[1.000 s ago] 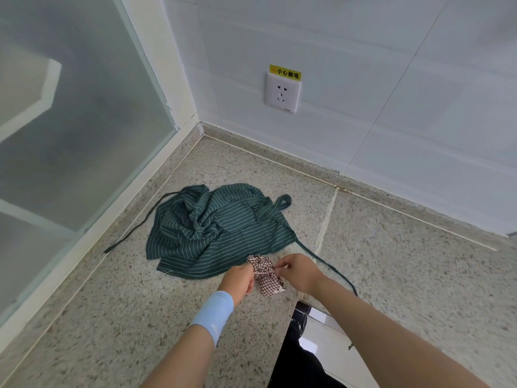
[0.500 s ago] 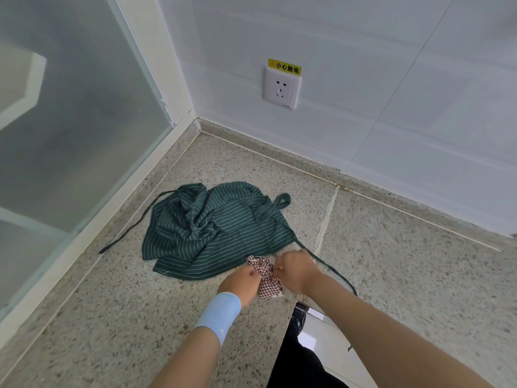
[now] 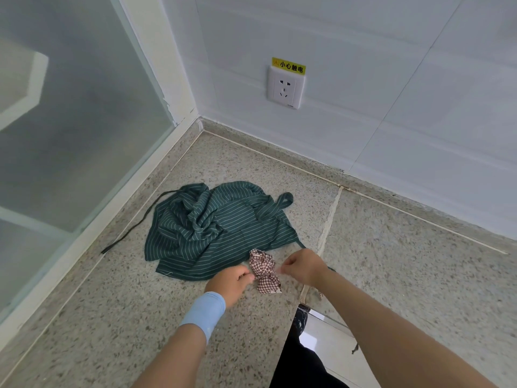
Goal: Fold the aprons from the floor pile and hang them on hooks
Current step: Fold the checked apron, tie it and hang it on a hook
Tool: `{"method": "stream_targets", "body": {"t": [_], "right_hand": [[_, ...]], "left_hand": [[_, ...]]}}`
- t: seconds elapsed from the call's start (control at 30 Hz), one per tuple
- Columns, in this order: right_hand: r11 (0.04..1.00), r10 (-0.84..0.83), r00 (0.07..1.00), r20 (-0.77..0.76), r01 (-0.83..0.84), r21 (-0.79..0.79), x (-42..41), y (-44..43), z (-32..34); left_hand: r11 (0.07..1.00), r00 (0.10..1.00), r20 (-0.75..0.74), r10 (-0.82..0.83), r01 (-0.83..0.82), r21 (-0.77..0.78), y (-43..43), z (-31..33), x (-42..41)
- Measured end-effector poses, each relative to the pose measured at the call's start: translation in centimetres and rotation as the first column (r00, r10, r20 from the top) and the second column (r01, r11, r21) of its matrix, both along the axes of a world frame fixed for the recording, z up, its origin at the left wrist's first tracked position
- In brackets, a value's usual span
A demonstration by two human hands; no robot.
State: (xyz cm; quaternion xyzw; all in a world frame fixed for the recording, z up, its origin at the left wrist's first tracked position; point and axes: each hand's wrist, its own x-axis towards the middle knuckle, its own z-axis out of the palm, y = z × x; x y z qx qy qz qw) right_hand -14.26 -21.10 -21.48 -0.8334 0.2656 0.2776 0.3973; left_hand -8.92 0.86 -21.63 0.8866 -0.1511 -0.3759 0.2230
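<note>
Left hand (image 3: 232,284) and right hand (image 3: 303,267) pinch the checked bundle (image 3: 264,273) between them. The striped apron (image 3: 218,228) sprawls just beyond, nearer the left hand.

You're in indoor room corner, likely workplace or utility space. Evidence: white tiled wall (image 3: 391,79), speckled stone floor (image 3: 112,317), frosted glass partition (image 3: 84,121) at left, low socket (image 3: 285,88) with yellow warning label (image 3: 288,65) above. Exact room type: can't tell.

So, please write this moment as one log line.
left hand: pinches checked cloth | right hand: pinches same cloth | green striped apron: crumpled on floor
</note>
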Motion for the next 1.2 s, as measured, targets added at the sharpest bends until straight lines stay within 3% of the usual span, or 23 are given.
{"method": "stream_targets", "body": {"t": [0.07,0.17,0.33,0.63,0.7,0.87,0.93,1.03,1.2], "right_hand": [[1.000,0.002,1.000,-0.002,-0.002,0.001,0.1,-0.2,0.3],[0.987,0.136,0.990,-0.046,-0.139,-0.083,0.1,0.7,0.7],[0.998,0.010,1.000,0.010,-0.009,-0.057,0.6,1.0,0.6],[0.993,-0.008,0.999,-0.047,0.002,-0.122,1.0,0.9,1.0],[0.991,0.015,1.000,-0.024,-0.018,-0.136,1.0,1.3,1.3],[0.986,0.092,0.995,-0.040,-0.097,-0.135,0.9,2.4,1.4],[0.979,0.126,0.991,-0.046,-0.132,-0.153,0.7,2.8,1.4],[0.983,0.091,0.996,-0.023,-0.093,-0.157,0.2,3.0,1.5],[0.999,0.022,0.992,0.128,-0.025,0.024,-0.8,3.1,1.5]], "left_hand": [[0.998,0.998,0.002,-0.055,0.055,-0.039,-0.1,0.0,0.2],[0.996,0.999,-0.010,-0.038,0.038,-0.076,-1.2,0.1,0.0],[0.969,0.979,-0.076,0.190,-0.199,-0.144,-1.9,0.5,-0.7],[0.966,0.976,0.001,0.220,-0.218,-0.137,-0.4,-0.7,-0.7],[0.973,0.983,0.070,0.170,-0.156,-0.170,-0.5,-0.3,-0.9],[0.941,0.952,0.281,-0.120,0.200,-0.274,-2.4,0.8,-1.2],[0.925,0.945,0.283,-0.165,0.248,-0.288,-3.6,1.1,-1.0],[0.946,0.973,0.186,-0.136,0.184,-0.268,-4.2,1.1,-0.3],[0.964,0.992,0.095,0.081,-0.054,-0.259,-4.0,0.7,0.1]]}}
